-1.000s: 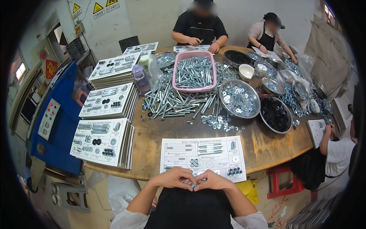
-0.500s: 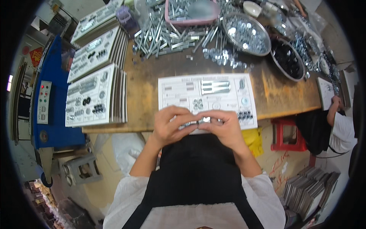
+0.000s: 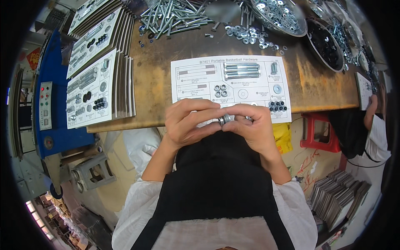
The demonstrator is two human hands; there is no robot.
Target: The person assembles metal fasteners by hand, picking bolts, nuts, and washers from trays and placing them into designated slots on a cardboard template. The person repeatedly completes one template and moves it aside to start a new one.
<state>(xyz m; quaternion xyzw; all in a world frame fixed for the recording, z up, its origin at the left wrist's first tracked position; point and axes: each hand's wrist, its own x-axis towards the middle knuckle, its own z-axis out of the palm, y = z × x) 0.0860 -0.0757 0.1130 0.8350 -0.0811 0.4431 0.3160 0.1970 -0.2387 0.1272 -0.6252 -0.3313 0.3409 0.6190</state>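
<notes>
A short stack of metal washers [image 3: 223, 119] sits pinched between my two hands, just over the table's near edge. My left hand [image 3: 183, 121] presses on its left side, thumb and fingertips together. On the other side my right hand [image 3: 255, 125] grips it, with more shiny metal showing between its fingers. Below the hands lies a white printed card [image 3: 266, 61] divided into boxes. It carries a row of silver bolts [image 3: 241, 71], several nuts [image 3: 221, 90], a flat washer [image 3: 277, 88] and small black-centred nuts [image 3: 278, 106]. My hands cover its lower middle.
Loose bolts [image 3: 175, 18] are heaped at the back, beside scattered washers [image 3: 250, 35]. Two bowls hold washers [image 3: 283, 16] and black parts [image 3: 325, 48]. Filled cards [image 3: 89, 89] lean in stacks at left. A co-worker's hand [image 3: 371, 109] touches another card; a red stool [image 3: 310, 141] stands below.
The view has shifted, so the table and card appear higher up. Both hands stay together at the card's near edge, and the washers' stacked rims now show more plainly between the fingertips.
</notes>
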